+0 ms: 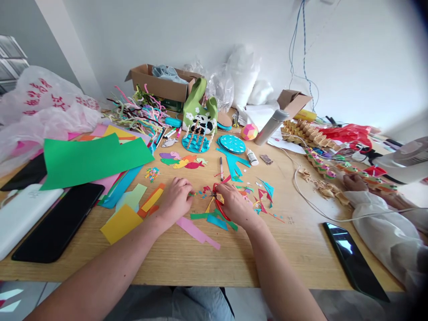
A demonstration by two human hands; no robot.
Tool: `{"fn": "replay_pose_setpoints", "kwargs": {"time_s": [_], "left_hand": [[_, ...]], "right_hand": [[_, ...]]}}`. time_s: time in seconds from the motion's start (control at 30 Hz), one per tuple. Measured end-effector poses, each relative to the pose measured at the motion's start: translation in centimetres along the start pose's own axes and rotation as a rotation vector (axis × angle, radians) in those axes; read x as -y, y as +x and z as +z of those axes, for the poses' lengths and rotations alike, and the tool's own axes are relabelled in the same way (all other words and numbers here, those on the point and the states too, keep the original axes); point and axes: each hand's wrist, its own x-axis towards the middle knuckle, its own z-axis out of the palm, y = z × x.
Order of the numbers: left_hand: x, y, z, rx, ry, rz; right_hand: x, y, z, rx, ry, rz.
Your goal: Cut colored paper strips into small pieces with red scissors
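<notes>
My right hand is wrapped around red-handled scissors, whose blades point left over tiny paper bits. Just left of them, my left hand is closed in a pinch, with a small greenish paper strip showing at its fingertips. Beneath and between the hands lie green and blue paper scraps and a pink strip. Beyond the left hand sit a small heap of coloured paper bits and several paper fish. Yellow and orange paper pieces lie beside my left wrist.
Green sheets, a white power bank and a black phone are at left. A pen, a grey bottle and blue discs stand behind. On the right are a co-worker's sleeve, another phone and a white cable.
</notes>
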Motion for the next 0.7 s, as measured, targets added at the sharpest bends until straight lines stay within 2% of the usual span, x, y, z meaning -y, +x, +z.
{"fn": "replay_pose_setpoints", "kwargs": {"time_s": [0.17, 0.37, 0.7], "left_hand": [[0.22, -0.01, 0.03, -0.038, -0.025, -0.013], [0.15, 0.06, 0.17, -0.088, -0.045, -0.003], [-0.04, 0.08, 0.29, -0.133, -0.134, 0.015]], "right_hand": [[-0.9, 0.21, 0.45, -0.011, -0.054, 0.102], [-0.59, 0.5, 0.72, 0.072, -0.107, 0.104], [-0.94, 0.38, 0.8, 0.034, -0.079, 0.135]]}}
